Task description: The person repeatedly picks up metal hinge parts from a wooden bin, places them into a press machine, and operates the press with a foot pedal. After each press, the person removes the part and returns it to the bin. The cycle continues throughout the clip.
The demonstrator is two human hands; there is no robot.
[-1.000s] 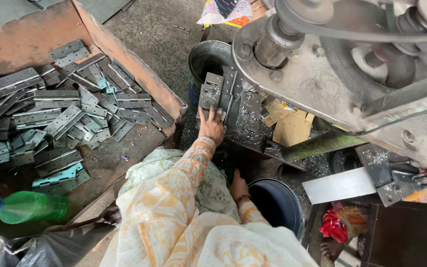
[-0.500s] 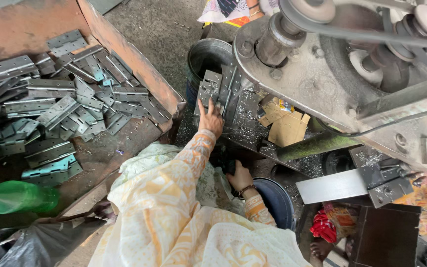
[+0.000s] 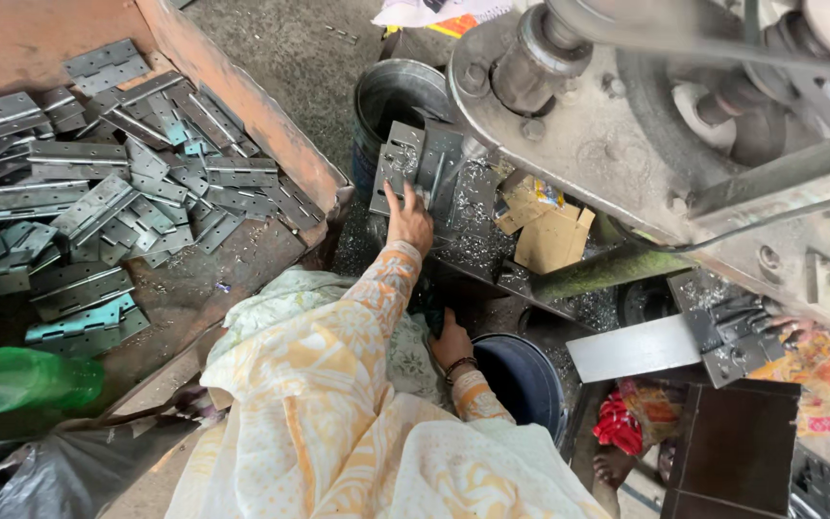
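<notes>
Head view: at 6 o'clock, nearest, the right hand (image 3: 451, 343) rests low beside a dark bucket (image 3: 527, 377), its fingers hidden, so I cannot tell its grip. Farther, toward 12 o'clock, the left hand (image 3: 407, 219) presses spread fingers on a metal hinge plate (image 3: 415, 169) at the press machine (image 3: 646, 125). At 10 o'clock a wooden crate (image 3: 242, 106) holds loose hinges (image 3: 98, 202).

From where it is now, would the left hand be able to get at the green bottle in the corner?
Probably yes, with a wide swing. The left hand rests on the hinge plate at the press, while the green bottle lies far off to the left beyond the person's lap. Nothing seems to block the path.
</notes>
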